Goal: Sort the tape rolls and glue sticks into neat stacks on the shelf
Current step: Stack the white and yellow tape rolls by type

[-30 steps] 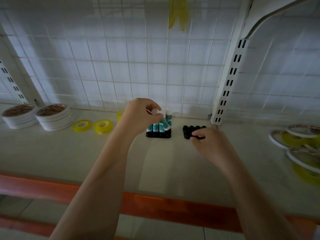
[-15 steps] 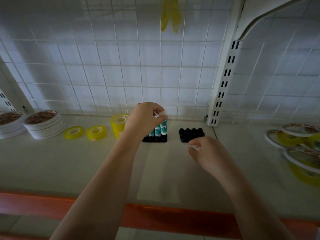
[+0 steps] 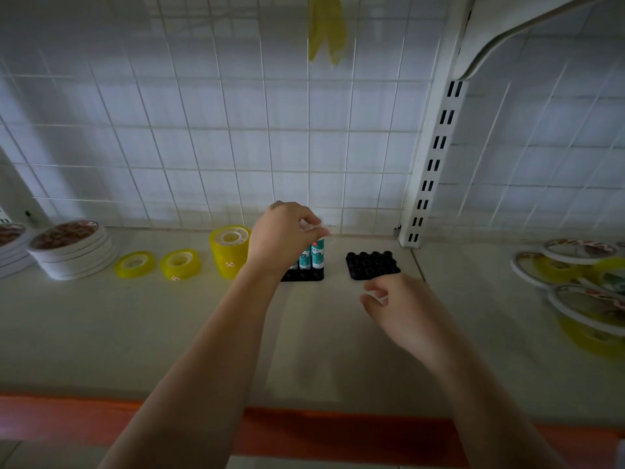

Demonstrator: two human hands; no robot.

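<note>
Teal-and-white glue sticks (image 3: 314,257) stand upright in a black holder tray (image 3: 302,275) at the back of the shelf. My left hand (image 3: 284,236) is above them and pinches the white cap of one stick. An empty black holder tray (image 3: 372,265) lies just to the right. In front of that tray hovers my right hand (image 3: 400,306), fingers loosely curled, holding nothing. A tall stack of yellow tape rolls (image 3: 229,250) stands left of the glue sticks, with two single yellow rolls (image 3: 181,264) (image 3: 134,264) further left.
Stacks of white-rimmed tape rolls (image 3: 72,250) sit at the far left. Loose white-rimmed and yellow rolls (image 3: 581,296) lie in a heap at the far right. A white slotted upright (image 3: 436,157) and wire grid back the shelf. An orange strip (image 3: 338,431) marks the front edge.
My right hand has drawn back from the empty black tray toward me and loosened its fingers. My left hand stays at the glue stick caps.
</note>
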